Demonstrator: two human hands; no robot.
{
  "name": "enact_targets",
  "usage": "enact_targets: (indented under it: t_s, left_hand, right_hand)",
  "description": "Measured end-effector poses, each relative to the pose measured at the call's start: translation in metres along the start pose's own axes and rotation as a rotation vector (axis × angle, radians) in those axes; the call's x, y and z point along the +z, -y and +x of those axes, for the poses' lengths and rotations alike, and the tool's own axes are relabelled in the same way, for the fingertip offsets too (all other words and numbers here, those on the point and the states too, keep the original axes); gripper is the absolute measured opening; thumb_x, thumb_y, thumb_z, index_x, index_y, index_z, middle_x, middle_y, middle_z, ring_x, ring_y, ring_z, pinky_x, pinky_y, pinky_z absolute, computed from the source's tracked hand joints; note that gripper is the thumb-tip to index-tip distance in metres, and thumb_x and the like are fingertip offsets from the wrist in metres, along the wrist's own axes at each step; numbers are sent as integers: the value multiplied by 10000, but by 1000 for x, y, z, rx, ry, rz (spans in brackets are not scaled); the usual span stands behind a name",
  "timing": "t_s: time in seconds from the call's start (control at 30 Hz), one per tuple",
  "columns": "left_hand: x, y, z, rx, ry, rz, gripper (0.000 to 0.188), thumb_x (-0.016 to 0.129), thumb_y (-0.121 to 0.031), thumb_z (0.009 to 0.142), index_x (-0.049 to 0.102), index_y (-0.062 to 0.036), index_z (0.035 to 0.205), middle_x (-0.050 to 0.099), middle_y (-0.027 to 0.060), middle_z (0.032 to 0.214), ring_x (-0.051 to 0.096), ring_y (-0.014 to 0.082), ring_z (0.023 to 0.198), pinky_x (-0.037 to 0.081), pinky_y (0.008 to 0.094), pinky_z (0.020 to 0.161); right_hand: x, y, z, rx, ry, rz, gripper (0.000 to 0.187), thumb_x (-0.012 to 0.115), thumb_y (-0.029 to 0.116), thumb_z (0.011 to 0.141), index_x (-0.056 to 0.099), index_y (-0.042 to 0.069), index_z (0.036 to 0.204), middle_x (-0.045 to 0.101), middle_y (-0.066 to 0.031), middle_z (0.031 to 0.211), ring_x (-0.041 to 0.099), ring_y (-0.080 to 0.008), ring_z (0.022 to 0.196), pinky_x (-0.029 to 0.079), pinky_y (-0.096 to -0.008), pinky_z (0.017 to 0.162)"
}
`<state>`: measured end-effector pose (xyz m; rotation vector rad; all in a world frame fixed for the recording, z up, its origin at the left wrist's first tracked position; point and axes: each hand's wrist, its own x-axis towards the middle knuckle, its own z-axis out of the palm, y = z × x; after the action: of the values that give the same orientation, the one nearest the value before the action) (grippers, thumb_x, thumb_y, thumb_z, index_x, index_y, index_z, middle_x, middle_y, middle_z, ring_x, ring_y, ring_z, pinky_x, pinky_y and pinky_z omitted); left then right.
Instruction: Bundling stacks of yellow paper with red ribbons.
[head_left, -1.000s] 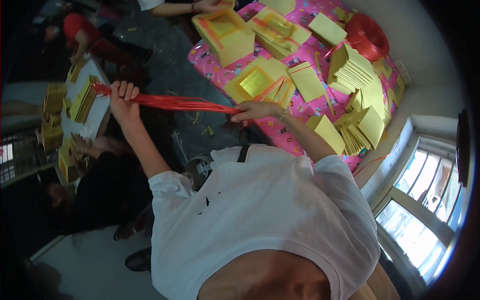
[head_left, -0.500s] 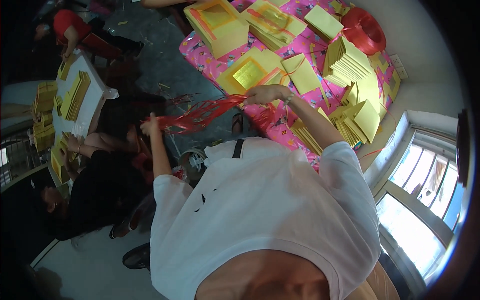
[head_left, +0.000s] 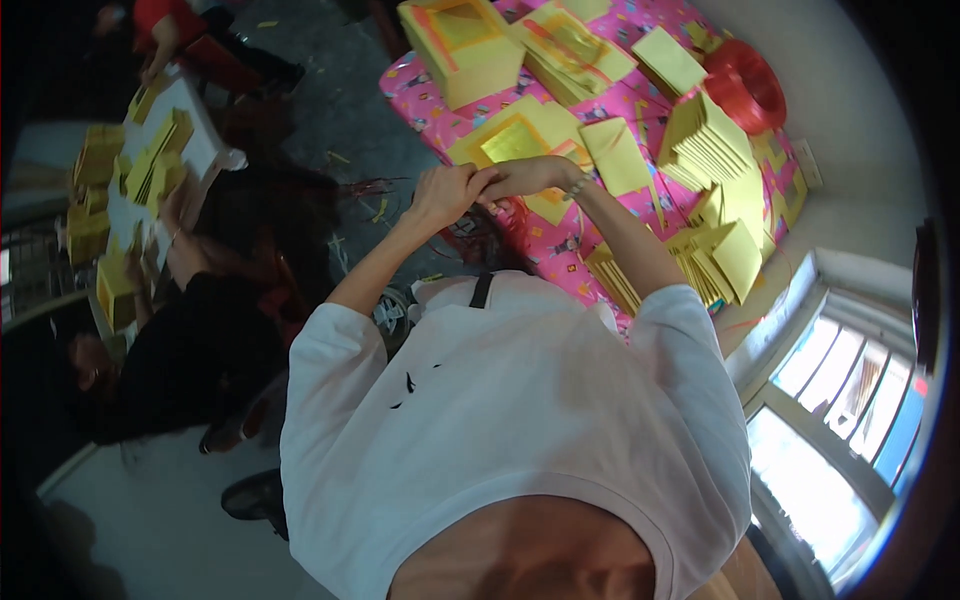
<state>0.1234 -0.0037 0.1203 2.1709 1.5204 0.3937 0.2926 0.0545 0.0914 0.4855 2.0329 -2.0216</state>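
Observation:
In front of my waist, at the edge of the pink table, my two hands meet. My left hand [head_left: 445, 194] is closed, its fingertips against the right hand. My right hand [head_left: 525, 176], with a bracelet at its wrist, is bent over and closed on a bundle of red plastic strands [head_left: 514, 222]. The strands hang below both hands, beside the table edge; their upper part is hidden by the fingers. Just beyond the hands lies a yellow paper sheet with a gold square [head_left: 507, 145].
Yellow paper stacks [head_left: 705, 140] and a red plastic ribbon roll [head_left: 745, 85] sit on the pink patterned tablecloth [head_left: 430, 100]. At left, a person in black [head_left: 190, 350] works at a white table [head_left: 205, 140]; another person in red [head_left: 170, 25] is farther back. A barred window [head_left: 850, 380] is at right.
My left hand has come rightward and up to meet my right hand. The red strands, stretched between the hands before, now hang down below them. The view has shifted slightly.

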Motion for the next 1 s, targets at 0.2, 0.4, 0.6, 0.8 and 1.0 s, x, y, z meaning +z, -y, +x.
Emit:
enact_targets:
  t_s: [0.2, 0.4, 0.6, 0.8, 1.0]
  left_hand:
    - [-22, 62, -4, -34, -361, 93, 462, 450, -392, 859, 595, -59, 573, 541, 169, 552, 559, 353, 548, 423, 451, 485]
    - [-20, 155, -35, -226, -533, 229, 512, 376, -382, 899, 591, -13, 617, 520, 210, 560, 550, 375, 553, 405, 439, 486]
    - [25, 177, -58, -473, -215, -25, 501, 334, -378, 909, 640, -29, 720, 575, 189, 606, 566, 381, 595, 437, 449, 572]
    - [23, 72, 6, 40, -466, -59, 319, 386, -252, 898, 605, -22, 925, 597, 187, 916, 569, 328, 844, 432, 413, 733]
    - [28, -38, 36, -61, 189, -435, 364, 369, -276, 903, 615, -21, 821, 617, 145, 706, 589, 348, 693, 456, 417, 653]
  right_hand:
    - [4, -11, -60, 103, -205, 192, 330, 505, 348, 876, 559, 25, 835, 554, -27, 708, 523, -97, 673, 422, -240, 673]
    - [3, -7, -98, 213, -261, 162, 305, 470, 310, 897, 541, 22, 825, 507, -2, 671, 492, -77, 638, 414, -220, 631]
    - [4, -16, -86, 256, -274, 99, 323, 459, 331, 894, 496, 34, 772, 443, 13, 654, 444, -87, 585, 402, -241, 554]
    - [-4, -15, -68, 320, -229, -56, 387, 452, 357, 882, 539, -19, 870, 494, -19, 689, 440, -117, 588, 404, -261, 550]
    - [-7, 3, -55, 190, -223, -60, 334, 460, 276, 877, 513, -30, 998, 513, -25, 788, 446, -111, 623, 419, -256, 564]
